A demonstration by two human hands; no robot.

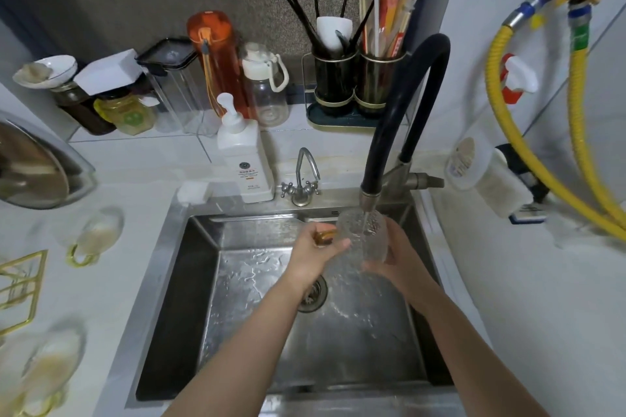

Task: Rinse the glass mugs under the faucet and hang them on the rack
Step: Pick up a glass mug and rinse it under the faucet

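Observation:
A textured glass mug (359, 234) is held upright under the black faucet spout (369, 200), and water runs into it. My left hand (315, 252) grips its amber handle. My right hand (394, 256) wraps the mug's body from the right. Both hands are over the steel sink (189, 281). Two more glass mugs with gold handles lie on the counter at the left, one (96, 235) near the sink's corner, one (47, 372) at the bottom left. The gold wire rack (23, 284) stands at the left edge.
A soap pump bottle (245, 159) and a small tap (303, 179) stand behind the sink. Bottles, jars and a utensil holder (355, 85) line the back wall. A yellow hose (528, 145) hangs at the right. A pot lid (30, 166) lies at the far left.

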